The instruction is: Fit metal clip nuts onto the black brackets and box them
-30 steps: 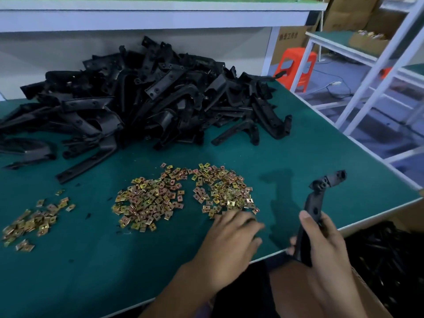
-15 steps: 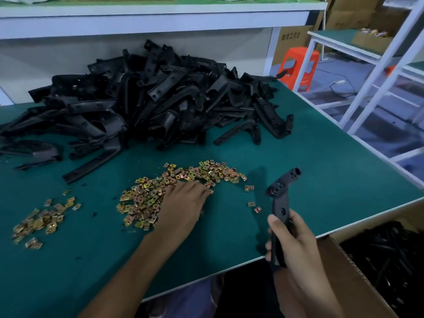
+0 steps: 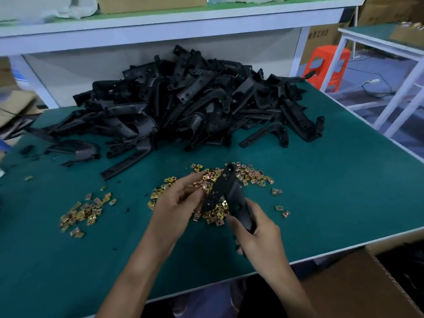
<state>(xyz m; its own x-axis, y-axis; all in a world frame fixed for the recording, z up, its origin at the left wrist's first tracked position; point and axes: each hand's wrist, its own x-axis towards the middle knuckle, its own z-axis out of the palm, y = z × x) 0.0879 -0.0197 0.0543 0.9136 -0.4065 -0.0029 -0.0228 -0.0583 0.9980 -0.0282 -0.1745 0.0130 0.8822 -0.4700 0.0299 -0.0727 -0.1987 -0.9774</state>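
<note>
My right hand [image 3: 254, 228] grips the lower end of a black bracket [image 3: 227, 193], which tilts up and away over a scatter of brass-coloured clip nuts [image 3: 250, 176]. My left hand [image 3: 176, 203] is at the bracket's left edge, its fingertips pinched on a clip nut [image 3: 202, 187] against the bracket. A big heap of black brackets [image 3: 183, 104] fills the back of the green table [image 3: 332, 191]. A smaller scatter of clip nuts [image 3: 85, 211] lies at the left.
A cardboard box [image 3: 358, 285] stands below the table's near right corner. A white shelf [image 3: 160, 26] runs above the heap. To the right are a white frame table [image 3: 390, 49] and an orange stool [image 3: 325, 63].
My left hand lifted off the pile of clip nuts with one in its fingers and came to the bracket. My right hand brought the bracket leftward and forward over the nuts.
</note>
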